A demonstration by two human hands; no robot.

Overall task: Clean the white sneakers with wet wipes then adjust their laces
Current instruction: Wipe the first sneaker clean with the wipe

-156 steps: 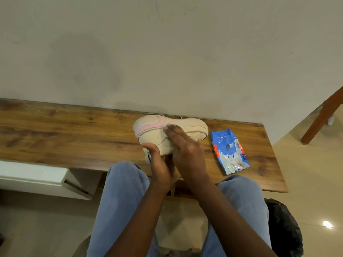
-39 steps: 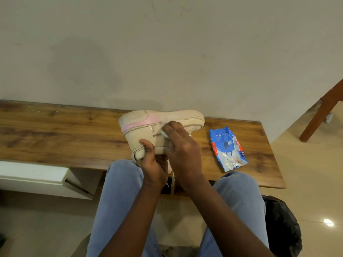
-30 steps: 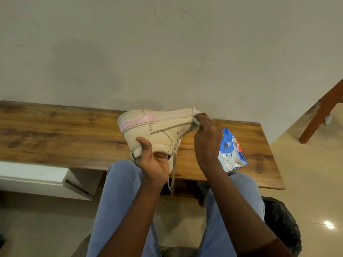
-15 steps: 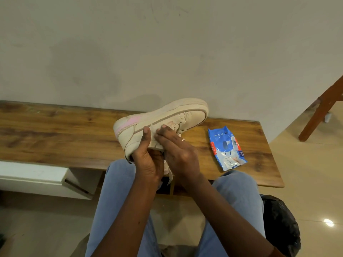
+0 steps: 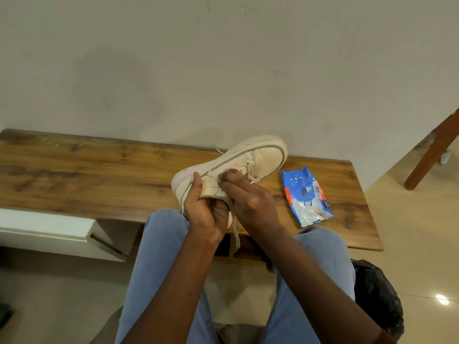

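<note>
Fingers (image 5: 196, 180) of the left hand (image 5: 206, 209) are wrapped round the heel end of the white sneaker (image 5: 263, 157). They hold it up over the front edge of the desk (image 5: 99, 170), sole upward, toe pointing away to the right. The right hand (image 5: 250, 202) has its fingers (image 5: 231, 176) bent onto the sneaker's side, pinching a wet wipe (image 5: 220, 175) of which only a sliver shows. A loose lace (image 5: 236, 232) dangles below. The shoe looks light and fairly stiff, its smooth upper likely slick once damp, so the heel and sole rim seem the surest hold. The wipes pack (image 5: 305, 197) lies on the desk, right.
</note>
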